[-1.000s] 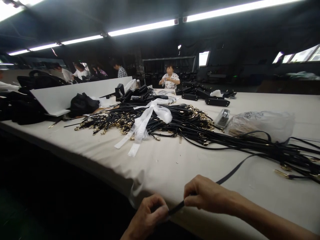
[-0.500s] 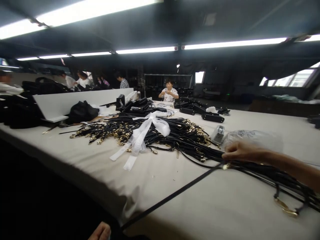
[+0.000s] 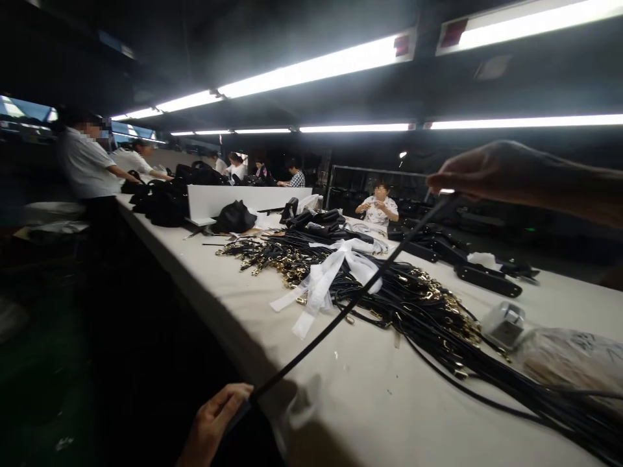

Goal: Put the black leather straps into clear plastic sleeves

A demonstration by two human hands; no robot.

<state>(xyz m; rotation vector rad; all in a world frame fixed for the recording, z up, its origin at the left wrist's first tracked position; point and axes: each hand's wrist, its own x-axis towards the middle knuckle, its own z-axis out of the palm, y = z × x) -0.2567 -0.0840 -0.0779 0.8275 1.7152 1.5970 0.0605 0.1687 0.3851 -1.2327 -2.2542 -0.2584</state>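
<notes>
A thin black strap (image 3: 341, 312) runs taut and slanting between my hands, above the table. My right hand (image 3: 481, 170), raised at the right, pinches its upper end, where a small bright spot shows. At the lower left, beyond the table's front edge, my left hand (image 3: 217, 421) is closed on the lower end. Behind the strap lies a big heap of black straps (image 3: 418, 301) with gold clasps. A white tie (image 3: 335, 272) is knotted over the heap.
A clear plastic box (image 3: 506, 323) and a plastic bag (image 3: 572, 363) are at the right. Black cases (image 3: 489, 279) lie farther back. Beyond a white board (image 3: 248, 202) are black bags. Across the table (image 3: 365, 383) sits a co-worker (image 3: 378, 206); several others stand at the left.
My right hand has lifted from the straps at the right, raising the strap's end. My left hand has risen further into view. The camera has turned left.
</notes>
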